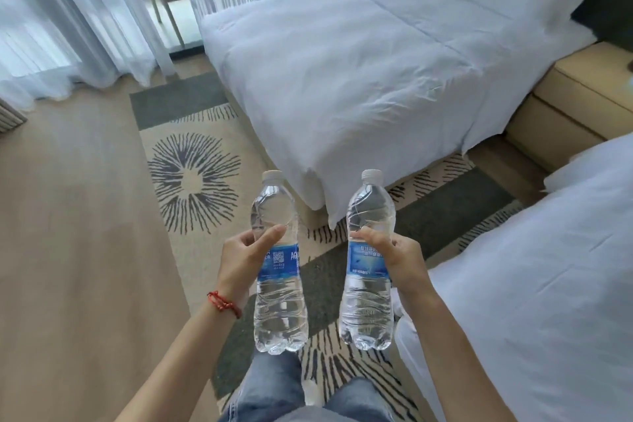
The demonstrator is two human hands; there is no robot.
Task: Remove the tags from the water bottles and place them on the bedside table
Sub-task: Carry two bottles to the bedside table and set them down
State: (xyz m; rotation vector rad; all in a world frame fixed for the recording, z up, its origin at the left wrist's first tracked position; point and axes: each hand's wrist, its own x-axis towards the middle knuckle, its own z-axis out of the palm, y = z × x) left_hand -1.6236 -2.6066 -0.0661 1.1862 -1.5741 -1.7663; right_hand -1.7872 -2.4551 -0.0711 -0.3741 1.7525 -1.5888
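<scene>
Two clear plastic water bottles with white caps stand upright in front of me, one in each hand. My left hand (241, 259) grips the left bottle (279, 308) around its middle, over a blue label (282, 259). My right hand (399, 259) grips the right bottle (368, 305) the same way, fingers wrapped over its blue label (366, 259). The beige bedside table (579, 92) sits at the far right, between the two beds.
A white bed (359, 79) lies straight ahead and a second white bed (548, 267) is close on my right. A patterned rug (191, 178) covers the wooden floor between them. Sheer curtains (68, 10) hang at the back left. My jeans-clad legs show at the bottom.
</scene>
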